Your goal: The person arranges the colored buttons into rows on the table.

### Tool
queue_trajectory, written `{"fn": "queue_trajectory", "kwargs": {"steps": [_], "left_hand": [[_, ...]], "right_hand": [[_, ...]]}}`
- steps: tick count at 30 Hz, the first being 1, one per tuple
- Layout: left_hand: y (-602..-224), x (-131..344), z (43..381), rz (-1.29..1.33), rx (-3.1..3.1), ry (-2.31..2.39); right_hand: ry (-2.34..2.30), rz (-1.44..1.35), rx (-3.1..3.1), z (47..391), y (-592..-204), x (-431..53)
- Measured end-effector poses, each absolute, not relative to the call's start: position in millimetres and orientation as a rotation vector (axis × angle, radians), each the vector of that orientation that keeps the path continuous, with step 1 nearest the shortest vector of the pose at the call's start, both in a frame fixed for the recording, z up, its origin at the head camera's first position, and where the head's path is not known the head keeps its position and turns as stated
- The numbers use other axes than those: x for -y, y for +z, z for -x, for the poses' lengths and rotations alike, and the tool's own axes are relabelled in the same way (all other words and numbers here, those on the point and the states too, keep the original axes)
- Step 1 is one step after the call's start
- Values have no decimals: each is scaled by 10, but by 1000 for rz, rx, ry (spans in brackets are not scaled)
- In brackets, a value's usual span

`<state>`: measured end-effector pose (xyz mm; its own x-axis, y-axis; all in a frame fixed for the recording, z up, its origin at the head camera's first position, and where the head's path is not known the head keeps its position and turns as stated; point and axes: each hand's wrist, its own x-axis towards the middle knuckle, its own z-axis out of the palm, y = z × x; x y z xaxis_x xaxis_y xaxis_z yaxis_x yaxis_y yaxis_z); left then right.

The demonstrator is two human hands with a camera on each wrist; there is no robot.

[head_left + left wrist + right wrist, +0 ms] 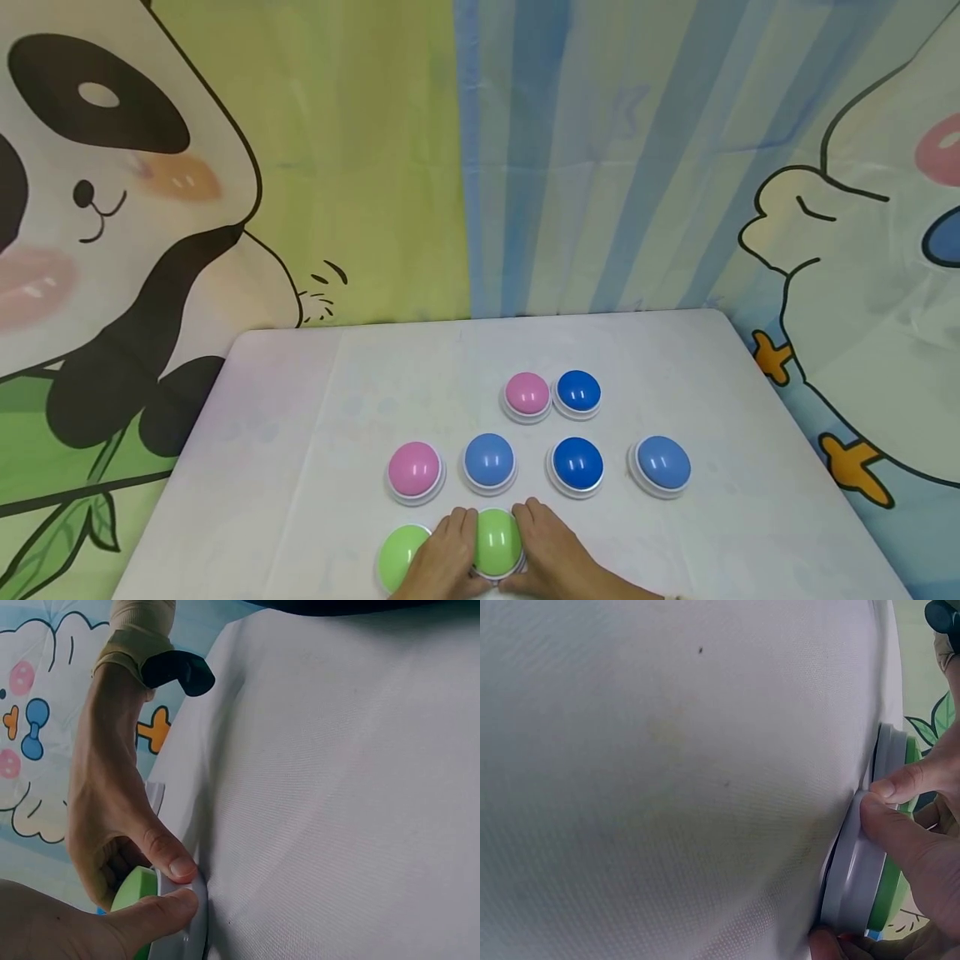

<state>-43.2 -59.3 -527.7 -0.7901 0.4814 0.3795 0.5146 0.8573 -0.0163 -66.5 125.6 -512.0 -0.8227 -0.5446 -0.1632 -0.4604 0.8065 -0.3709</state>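
Observation:
Near the front of the table, a round push button with a green dome (pixel 498 542) and white base stands between both hands. My left hand (pixel 447 557) grips its left side, and my right hand (pixel 553 557) holds the right side. In the left wrist view, the two thumbs press side by side on the white base (pixel 196 919). The right wrist view also shows the thumbs nearly meeting on that base (pixel 849 874), which sits on the cloth. Just left of my left hand is another green button (pixel 400 554), partly covered by that hand.
Behind the hands stand a pink button (pixel 415 469), a light blue one (pixel 489 461), a dark blue one (pixel 577 463) and another light blue one (pixel 663 462). Farther back, a pink button (pixel 527 394) sits beside a dark blue one (pixel 578 392). A white cloth covers the table (pixel 300 500).

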Motion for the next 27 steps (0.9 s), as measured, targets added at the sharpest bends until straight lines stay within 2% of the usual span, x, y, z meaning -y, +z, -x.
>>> {"fn": "queue_trajectory", "kwargs": {"steps": [17, 27], "left_hand": [[-5320, 636, 430, 741, 2648, -180], [-5258, 682, 386, 779, 2805, -292]], "right_hand": [[-460, 808, -2759, 650, -5139, -1248], [-573, 727, -2695, 623, -5162, -1258]]}}
